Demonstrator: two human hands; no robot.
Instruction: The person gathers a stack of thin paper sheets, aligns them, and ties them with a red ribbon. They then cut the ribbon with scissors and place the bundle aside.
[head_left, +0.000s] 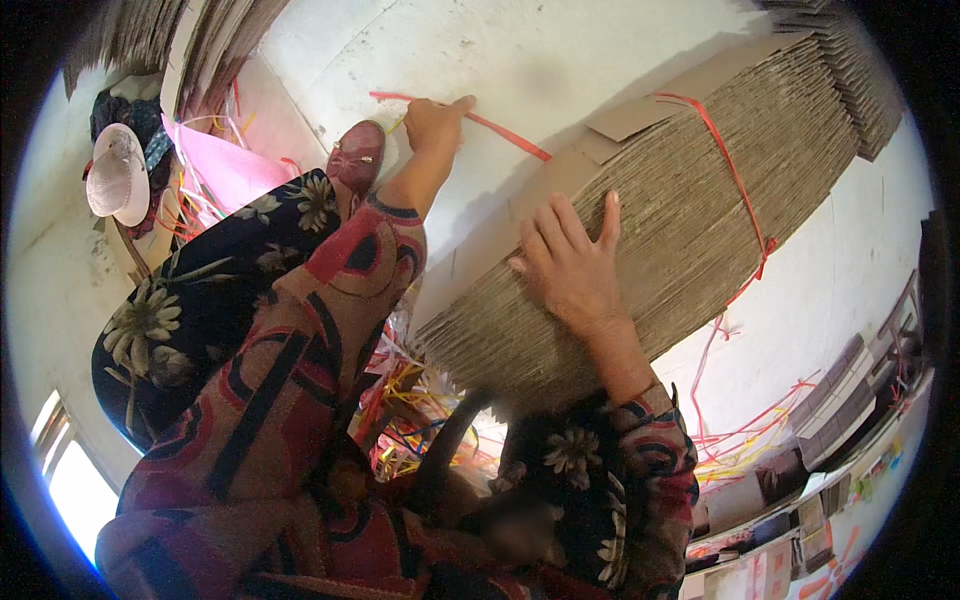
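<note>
A long stack of flat brown cardboard sheets point(690, 190) lies on its side before me, its many edges facing up. My right hand point(575, 265) rests flat on the near part of the stack, fingers spread. To the left, my left hand point(435, 125) is closed on a red plastic strap point(508, 136). One end of that strap sticks out past the fist, and the other runs to the stack's far side, where it drops from sight. Another red band point(722, 150) crosses the farther part of the stack, knotted at the right side.
More cardboard stacks stand at the upper left point(210, 60) and upper right point(850, 70). Loose coloured straps point(420, 410) lie in a tangle near my legs. A pink sheet point(225, 165), a pale hat point(120, 175) and my red shoe point(357, 152) are at the left.
</note>
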